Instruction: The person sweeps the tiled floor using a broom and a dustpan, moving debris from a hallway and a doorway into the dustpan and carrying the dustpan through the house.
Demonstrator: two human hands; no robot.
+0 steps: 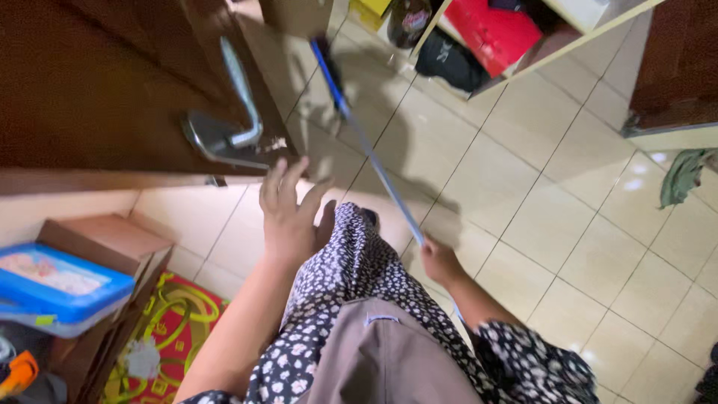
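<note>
My right hand (440, 259) grips the lower end of a long mop handle (372, 157), silver with a blue upper section, which slants up and away across the tiled floor. My left hand (288, 213) is raised with fingers spread, empty, just below the edge of a dark brown wooden door (90, 90). The door's metal lever handle (232, 112) is a little above and left of that hand, not touched. I wear a dark floral-print garment and a taupe cloth over it.
Beige floor tiles (568, 224) fill the right side. A low shelf (516, 45) at the top holds a red bag and dark items. A blue plastic box (60, 288) sits on brown boxes at left. A green cloth (682, 176) lies at right.
</note>
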